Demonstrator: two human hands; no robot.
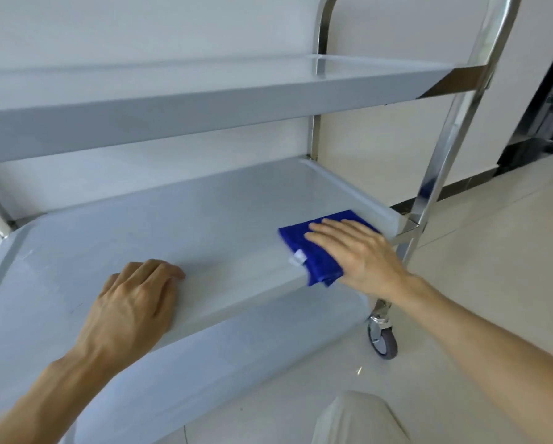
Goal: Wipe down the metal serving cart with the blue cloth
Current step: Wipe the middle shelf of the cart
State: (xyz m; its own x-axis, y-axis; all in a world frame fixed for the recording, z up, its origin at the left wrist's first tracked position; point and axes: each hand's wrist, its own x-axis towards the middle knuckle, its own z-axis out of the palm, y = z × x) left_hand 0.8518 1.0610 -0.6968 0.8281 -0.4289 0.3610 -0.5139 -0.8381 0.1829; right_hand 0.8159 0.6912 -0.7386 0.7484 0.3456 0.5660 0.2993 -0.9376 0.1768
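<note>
Broadly, the metal serving cart point(204, 91) fills the view ahead of both hands, its shelves running long from left to right. The middle shelf point(159, 229) is the one being worked: a wide, pale tray with a raised lip all round, its long axis stretching from past the left hand point(131, 306) across to the upright post point(442, 149) beyond the right hand point(355, 251). Most of its unwiped-looking span lies to the left of the right hand, so a next pass would probably sweep leftwards along that axis, towards the left hand.

Smaller, the blue cloth point(313, 248) sits at the shelf's right end, under the right hand and just beside the right-hand lip, its near corner hanging over the front edge. It is a folded, deep-blue square with a small white tag on its left side. The right hand lies flat on it, fingers straight, pressing it to the shelf. The left hand, well apart from it, rests on the front lip with fingers curled over the edge, seemingly steadying the cart.
</note>
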